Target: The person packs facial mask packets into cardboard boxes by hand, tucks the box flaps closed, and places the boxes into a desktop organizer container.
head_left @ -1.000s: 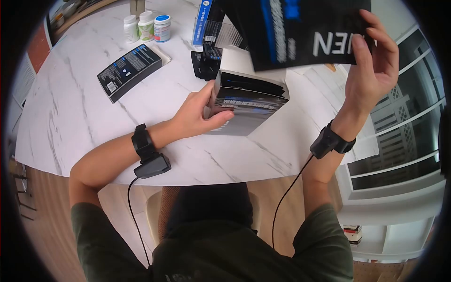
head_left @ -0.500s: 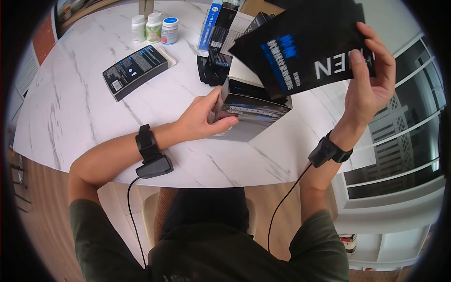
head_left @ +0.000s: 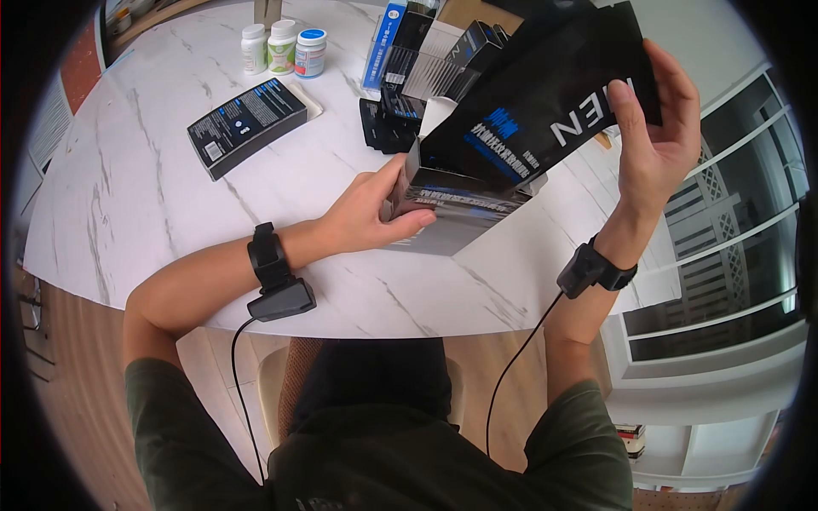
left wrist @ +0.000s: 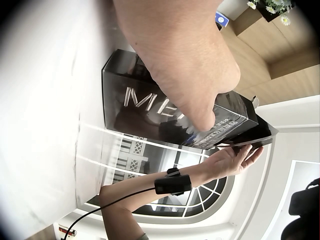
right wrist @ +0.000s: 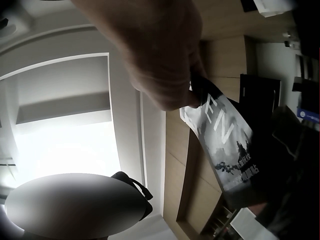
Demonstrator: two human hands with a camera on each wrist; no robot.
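On the table, a dark box [head_left: 464, 217] stands with its top open and its flap up, dark sachets visible inside. The left hand [head_left: 362, 209] grips its left side, thumb across the front; the left wrist view shows this hand [left wrist: 187, 65] over the lettered face of the box [left wrist: 145, 107]. Between thumb and fingers the right hand [head_left: 656, 136] pinches black flat pouches [head_left: 554, 102] by their upper end, tilted, with the lower end at the box's opening. How far they reach inside is hidden. In the right wrist view a pouch [right wrist: 225, 145] hangs from the hand [right wrist: 160, 60].
A closed black box [head_left: 247, 123] lies at the left of the marble table [head_left: 128, 204]. Several bottles, among them a blue-capped one [head_left: 310, 54], stand behind it. Beyond the open box are a clear organizer [head_left: 423, 70] with boxes and some small black packets [head_left: 385, 128].
The right hand has brought the pouches down and left from above, so their lower end now meets the box's opening. The left hand keeps its grip on the box.
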